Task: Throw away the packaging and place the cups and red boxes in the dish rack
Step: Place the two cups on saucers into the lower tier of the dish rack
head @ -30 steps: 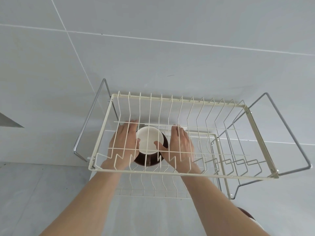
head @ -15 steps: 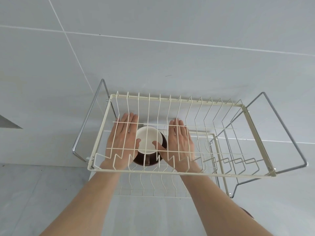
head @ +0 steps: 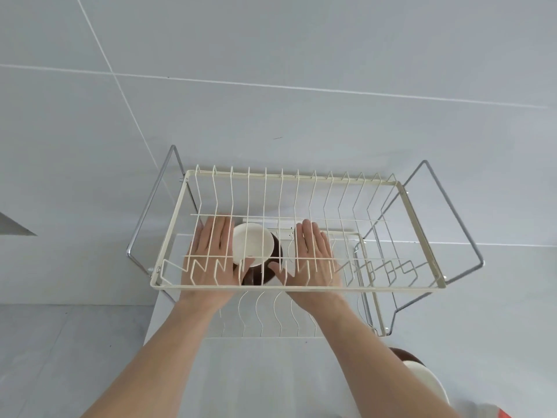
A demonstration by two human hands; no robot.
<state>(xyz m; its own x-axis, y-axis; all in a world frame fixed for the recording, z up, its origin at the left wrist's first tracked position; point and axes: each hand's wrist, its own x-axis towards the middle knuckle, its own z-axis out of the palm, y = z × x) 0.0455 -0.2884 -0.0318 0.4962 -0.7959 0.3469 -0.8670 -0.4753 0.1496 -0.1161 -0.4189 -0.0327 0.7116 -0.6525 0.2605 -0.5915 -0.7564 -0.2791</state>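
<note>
Left hand: the left hand (head: 211, 254) lies under the upper tier of the rack, palm down, fingers straight and together. It is opened flat and grips nothing; its thumb touches the near rim of the cup.
Right hand: the right hand (head: 313, 254) is also flat and spread open, palm down, holding nothing. Its thumb points toward the cup; whether it touches cannot be told.
Cup: a cup (head: 254, 247), cream inside and dark brown outside, sits between the two hands on the lower level of the rack, tilted so its open mouth faces up and toward the camera.
Dish rack: a cream wire dish rack (head: 301, 287) with two tiers and chrome side frames (head: 446, 203). The upper tier's wires cross in front of both hands and the cup.
Forearms: both bare forearms reach in from the bottom edge of the view.
Second cup: another cream and brown cup (head: 422, 378) shows partly at the lower right, outside the rack.
Red object: a small red corner (head: 504, 414) at the bottom right edge; too little shows to tell what it is.
Surroundings: pale grey tiled wall (head: 271, 70) behind the rack.
</note>
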